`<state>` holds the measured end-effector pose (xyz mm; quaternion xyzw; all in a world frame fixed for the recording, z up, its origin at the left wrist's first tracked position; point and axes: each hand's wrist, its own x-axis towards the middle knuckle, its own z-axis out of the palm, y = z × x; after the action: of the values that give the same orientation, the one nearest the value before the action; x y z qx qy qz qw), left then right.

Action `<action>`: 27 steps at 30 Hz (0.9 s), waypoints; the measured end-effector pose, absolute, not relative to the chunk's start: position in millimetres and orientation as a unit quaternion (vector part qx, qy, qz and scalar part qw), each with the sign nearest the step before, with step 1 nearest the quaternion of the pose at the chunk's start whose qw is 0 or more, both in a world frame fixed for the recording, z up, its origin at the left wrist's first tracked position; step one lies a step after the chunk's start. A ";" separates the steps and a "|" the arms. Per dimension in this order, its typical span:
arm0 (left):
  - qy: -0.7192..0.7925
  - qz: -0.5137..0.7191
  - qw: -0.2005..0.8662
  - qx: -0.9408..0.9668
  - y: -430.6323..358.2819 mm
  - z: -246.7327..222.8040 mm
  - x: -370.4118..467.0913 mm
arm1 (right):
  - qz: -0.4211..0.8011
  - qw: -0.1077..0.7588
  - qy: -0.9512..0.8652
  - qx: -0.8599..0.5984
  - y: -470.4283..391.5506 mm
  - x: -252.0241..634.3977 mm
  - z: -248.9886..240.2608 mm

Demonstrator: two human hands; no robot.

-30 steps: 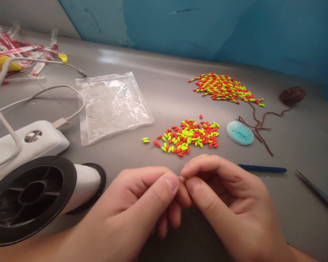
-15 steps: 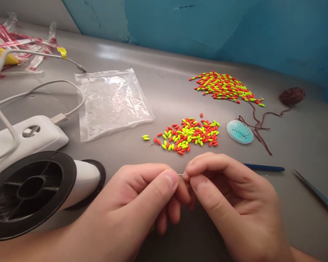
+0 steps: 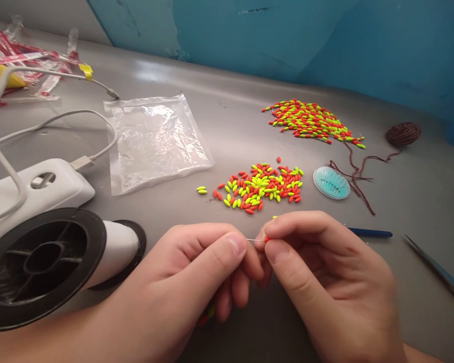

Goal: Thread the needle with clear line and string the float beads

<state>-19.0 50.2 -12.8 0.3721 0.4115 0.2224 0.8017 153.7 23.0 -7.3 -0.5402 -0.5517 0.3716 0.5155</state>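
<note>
My left hand (image 3: 208,267) pinches a thin pale thread or needle (image 3: 255,240) between thumb and forefinger. Its other end meets a red bead (image 3: 267,239), which my right hand (image 3: 325,272) grips between thumb and forefinger. A few red and green beads (image 3: 211,311) show partly below my left hand. Just beyond both hands lies a loose pile of red and yellow-green beads (image 3: 261,186). Farther back, more such beads lie in strung rows (image 3: 310,121).
A black-rimmed spool (image 3: 121,249) and a white power strip (image 3: 66,186) stand at left, with a clear bag (image 3: 155,146) behind. At right are a needle case (image 3: 332,182), brown yarn (image 3: 403,134), a blue tool (image 3: 371,232) and scissors (image 3: 437,267).
My right hand has shifted slightly right, away from my left fingertips. More of the thin strand shows, and a red bead is now visible at the right fingertips.
</note>
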 end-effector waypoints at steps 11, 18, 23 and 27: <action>0.416 0.226 0.795 0.379 49.0 -12.7 -19.5 | 0.363 0.490 -0.569 -0.552 22.4 155.3 -6.7; 0.414 0.231 0.801 0.366 49.7 -12.6 -19.6 | 0.362 0.502 -0.554 -0.556 22.6 155.4 -7.1; 0.409 0.230 0.798 0.378 50.1 -13.1 -18.1 | 0.357 0.499 -0.564 -0.553 23.0 154.3 -7.1; 0.408 0.232 0.804 0.364 49.8 -11.9 -18.6 | 0.346 0.506 -0.554 -0.564 22.6 155.5 -6.1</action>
<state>-18.6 49.8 -11.9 0.3641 0.4084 0.2317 0.8044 155.5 22.6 -6.1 -0.5636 -0.5538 0.3457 0.5062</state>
